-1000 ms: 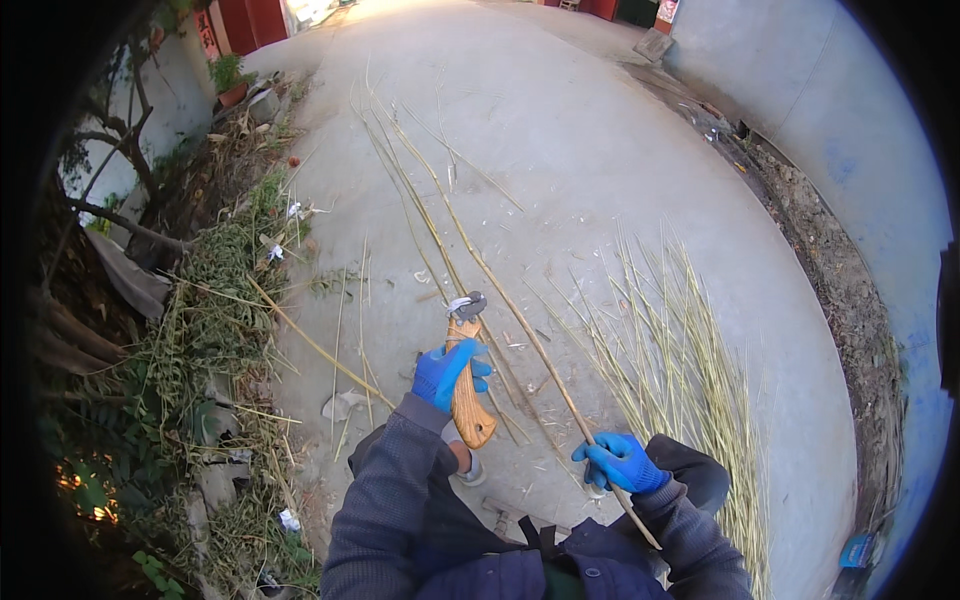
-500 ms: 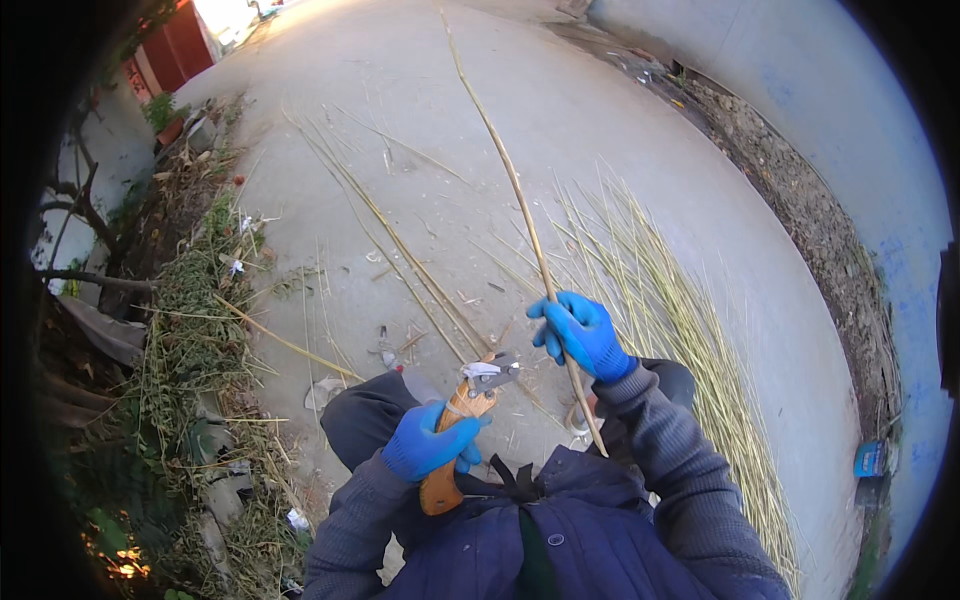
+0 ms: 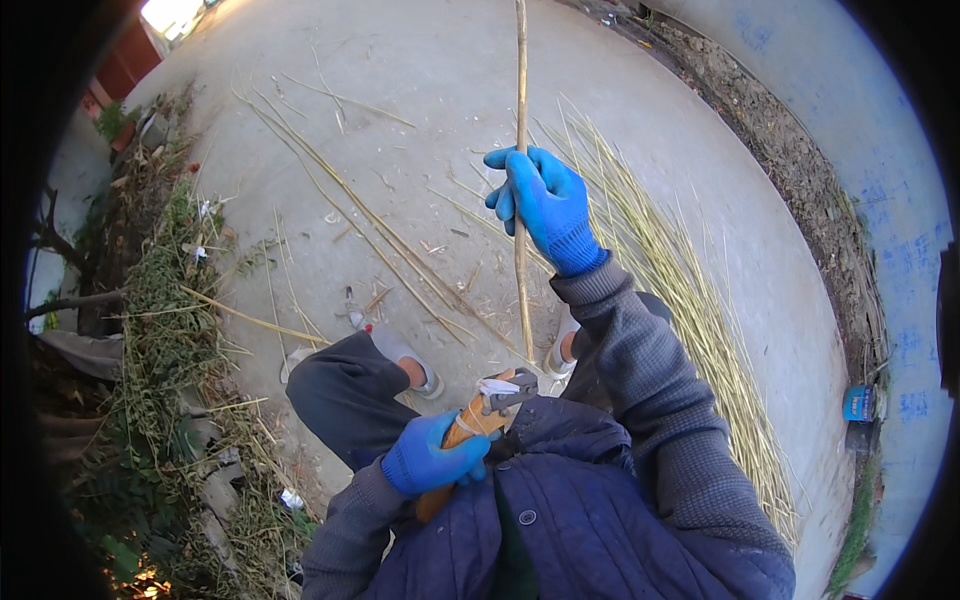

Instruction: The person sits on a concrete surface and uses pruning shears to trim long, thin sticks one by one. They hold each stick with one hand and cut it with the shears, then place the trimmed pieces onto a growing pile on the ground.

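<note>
In a blue glove, my left hand is closed round an orange-brown wooden handle low in front of my jacket. A grey metal cutting head with short jaws tops this handle, so it looks like a pair of pruning shears. My right hand, also gloved in blue, grips a long brown stalk and holds it nearly upright. The stalk's lower end comes down between my shoes, close to the tip of the shears but apart from it. Its upper end runs out of the picture.
A large bundle of thin yellow-green stalks lies on the concrete to my right. Several loose stalks stretch over the ground ahead. Wilted greenery lines the left side. A blue container stands by the right wall.
My right hand has moved up and away from me, raising the stalk and bringing it closer to vertical. The shears in my left hand have tilted further to the right.
</note>
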A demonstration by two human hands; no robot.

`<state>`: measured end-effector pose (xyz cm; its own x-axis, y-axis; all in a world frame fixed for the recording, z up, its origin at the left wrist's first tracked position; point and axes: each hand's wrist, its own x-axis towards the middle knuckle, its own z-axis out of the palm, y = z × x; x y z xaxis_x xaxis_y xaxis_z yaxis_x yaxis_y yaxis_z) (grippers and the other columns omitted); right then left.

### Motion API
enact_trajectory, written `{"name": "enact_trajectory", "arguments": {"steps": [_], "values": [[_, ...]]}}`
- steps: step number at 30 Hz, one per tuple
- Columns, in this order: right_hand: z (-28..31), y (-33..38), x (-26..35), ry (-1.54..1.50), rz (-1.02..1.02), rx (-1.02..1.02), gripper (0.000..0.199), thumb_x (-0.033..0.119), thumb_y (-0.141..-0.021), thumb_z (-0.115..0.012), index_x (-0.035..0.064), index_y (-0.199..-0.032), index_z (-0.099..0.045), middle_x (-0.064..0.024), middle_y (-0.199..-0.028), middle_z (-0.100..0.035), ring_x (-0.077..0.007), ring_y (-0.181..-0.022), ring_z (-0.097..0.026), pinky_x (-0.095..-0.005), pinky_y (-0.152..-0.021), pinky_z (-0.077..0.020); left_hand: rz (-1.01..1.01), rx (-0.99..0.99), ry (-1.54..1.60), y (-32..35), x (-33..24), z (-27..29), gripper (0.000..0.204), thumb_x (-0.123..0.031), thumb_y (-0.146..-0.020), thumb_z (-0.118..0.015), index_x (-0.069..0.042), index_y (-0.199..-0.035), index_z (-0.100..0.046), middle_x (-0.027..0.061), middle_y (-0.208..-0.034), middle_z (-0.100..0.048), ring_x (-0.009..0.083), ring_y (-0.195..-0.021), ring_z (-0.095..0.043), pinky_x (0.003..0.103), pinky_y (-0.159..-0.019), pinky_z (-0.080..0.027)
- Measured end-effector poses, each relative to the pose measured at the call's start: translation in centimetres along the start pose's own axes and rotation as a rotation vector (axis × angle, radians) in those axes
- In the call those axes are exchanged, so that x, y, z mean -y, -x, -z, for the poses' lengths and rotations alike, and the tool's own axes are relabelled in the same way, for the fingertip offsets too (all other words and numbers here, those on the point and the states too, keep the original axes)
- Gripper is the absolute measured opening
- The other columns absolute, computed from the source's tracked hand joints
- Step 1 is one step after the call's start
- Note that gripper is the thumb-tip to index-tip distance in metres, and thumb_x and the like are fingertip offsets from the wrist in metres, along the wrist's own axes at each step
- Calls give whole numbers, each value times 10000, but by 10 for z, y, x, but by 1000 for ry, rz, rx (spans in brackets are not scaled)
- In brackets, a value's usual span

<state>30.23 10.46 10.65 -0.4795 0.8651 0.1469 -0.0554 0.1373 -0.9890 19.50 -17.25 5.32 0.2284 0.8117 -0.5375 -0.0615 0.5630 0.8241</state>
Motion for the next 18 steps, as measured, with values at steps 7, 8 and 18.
{"name": "enact_trajectory", "arguments": {"steps": [7, 8, 18], "values": [[-3, 10, -9, -172, 104, 26, 419, 263, -1071, -386, -101, -1183, -559, -72, -638, -611, -147, -529, -585, -301, -676, -560, 11, 64, 151, -2, 0, 2, 300, -235, -955, -639, 20, -1111, -610, 114, -807, -701, 144, -669, -667, 288, -604, -547], [-3, 11, -11, -212, 119, 37, 429, 266, -1073, -378, -108, -1193, -548, -75, -641, -612, -151, -525, -581, -309, -693, -566, 1, 59, 176, -2, 1, 3, 299, -232, -955, -639, 20, -1112, -610, 118, -810, -701, 147, -667, -668, 290, -602, -548], [-5, 23, -24, -252, 99, 95, 456, 286, -1081, -319, -101, -1207, -525, -89, -621, -593, -175, -543, -595, -360, -762, -578, -247, -204, -153, -1, 4, 9, 220, -151, -907, -662, 29, -1033, -650, 95, -777, -721, 153, -695, -708, 286, -630, -558]]}}
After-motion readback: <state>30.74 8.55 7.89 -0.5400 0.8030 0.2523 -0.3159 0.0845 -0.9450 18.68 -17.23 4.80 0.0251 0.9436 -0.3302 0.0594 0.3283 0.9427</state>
